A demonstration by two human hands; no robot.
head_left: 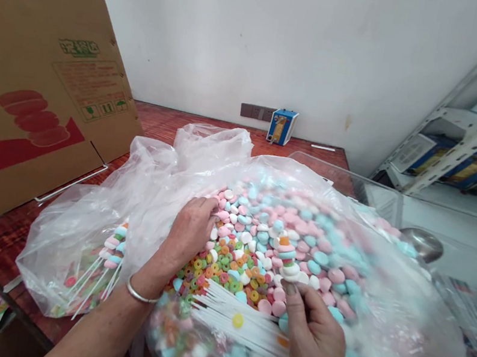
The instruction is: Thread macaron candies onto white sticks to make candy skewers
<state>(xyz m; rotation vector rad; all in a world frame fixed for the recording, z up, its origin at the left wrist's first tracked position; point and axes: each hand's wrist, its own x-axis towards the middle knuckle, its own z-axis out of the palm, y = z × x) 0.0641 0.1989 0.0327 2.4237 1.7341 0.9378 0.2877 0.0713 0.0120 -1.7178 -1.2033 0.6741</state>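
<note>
My right hand (316, 338) pinches a marshmallow skewer (286, 253) upright; white, pink and blue marshmallows are stacked on it with an orange gummy ring at the top. Its stick is mostly hidden behind my fingers. At the left side of the loose marshmallows (267, 211), my left hand (194, 226) has its fingers curled in, and their tips are hidden. Between the hands lie colourful gummy rings (223, 267) and a bundle of white sticks (233, 318), with one yellow ring on top. All of this sits in a large clear plastic bag (396, 327).
Finished-looking skewers (115, 246) lie in another clear bag (42, 255) on the left. A big cardboard box (53, 80) stands beyond them on the wooden table (157, 115). A small blue box (282, 127) is by the wall; a white shelf (462, 124) and metal bowl (422, 243) are right.
</note>
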